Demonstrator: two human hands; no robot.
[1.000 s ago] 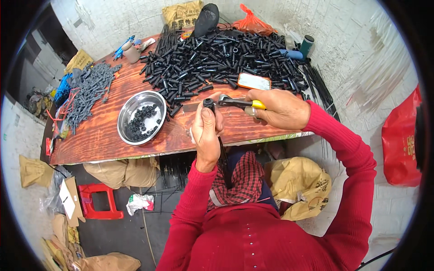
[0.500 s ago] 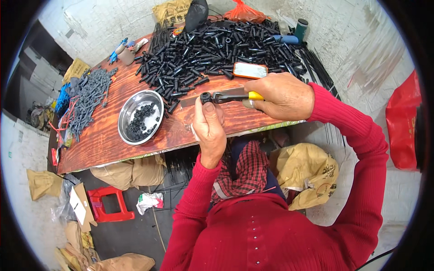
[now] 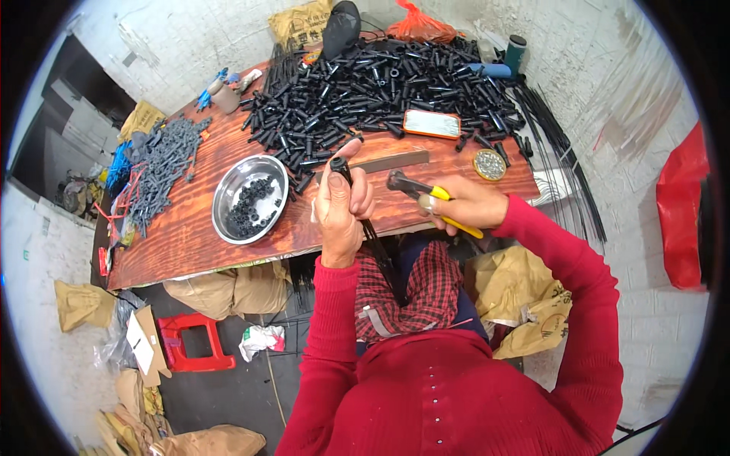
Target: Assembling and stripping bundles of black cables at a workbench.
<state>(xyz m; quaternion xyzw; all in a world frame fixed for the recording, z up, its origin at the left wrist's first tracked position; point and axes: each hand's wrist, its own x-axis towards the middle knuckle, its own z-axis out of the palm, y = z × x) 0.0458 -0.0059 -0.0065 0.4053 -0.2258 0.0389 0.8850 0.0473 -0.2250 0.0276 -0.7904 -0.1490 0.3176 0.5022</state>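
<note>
My left hand is closed round a slim black tube-shaped part, upright, its thumb pressed to the side and forefinger stretched out. Dark thin rods run from below this hand down to my lap; whether they join the part I cannot tell. In my right hand are pincers with yellow handles, their jaws pointing left, apart from the black part. A flat brown bar lies on the table just beyond both hands. Left of my left hand stands a steel bowl with small black rings inside.
A big heap of black tubes covers the table's back. On it rests an orange-rimmed white tray. A round tin of small metal pieces sits at right. Grey parts pile up at left. A red stool stands on the floor.
The pincers have come away from the black part, moving right and down with my right hand. My left hand now holds the part upright, and the dark rods beneath show. The view has shifted slightly.
</note>
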